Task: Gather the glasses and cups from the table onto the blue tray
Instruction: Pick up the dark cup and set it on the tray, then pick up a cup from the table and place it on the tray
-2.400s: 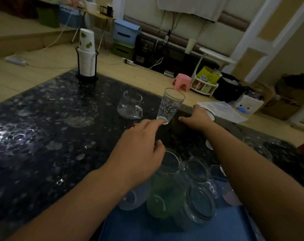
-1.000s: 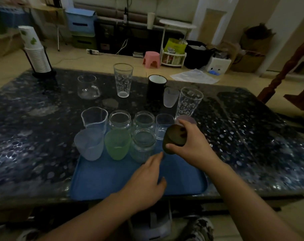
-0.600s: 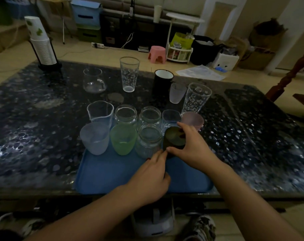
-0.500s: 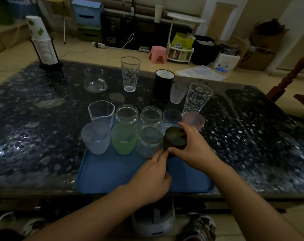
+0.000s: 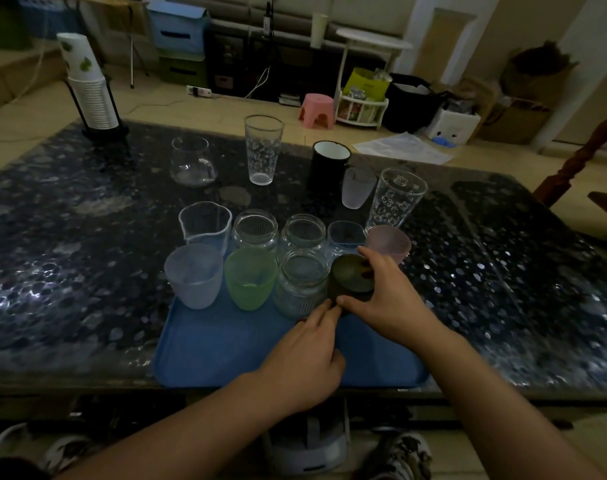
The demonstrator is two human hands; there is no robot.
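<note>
Glasses crowd the far half of the tray in two tight rows, rim against rim. The right hand is curled round a dark cup, thumb on its near side and fingers over the far rim, setting it at the right end of the front row, just beside a ribbed jar and touching or nearly touching a pink cup behind. I can't tell whether its base is fully down. The left hand has loosely curled fingers holding nothing, with two fingertips reaching to the foot of the dark cup as if steadying it.

What worries me is the crowding. If the cup gets pushed in too hard it would likely knock the jar or the pink cup, and in a pack this tight one bump could run down the row. The pink cup looks close to the tray's right edge, so a shove could tip it off. Letting go before the base sits flat could leave it rocking.

Five pieces stand out on the table: a jug, a tall glass, a black mug, a frosted cup and a patterned glass. Reaching for them means passing over the packed rows, where a forearm might catch a rim.
</note>
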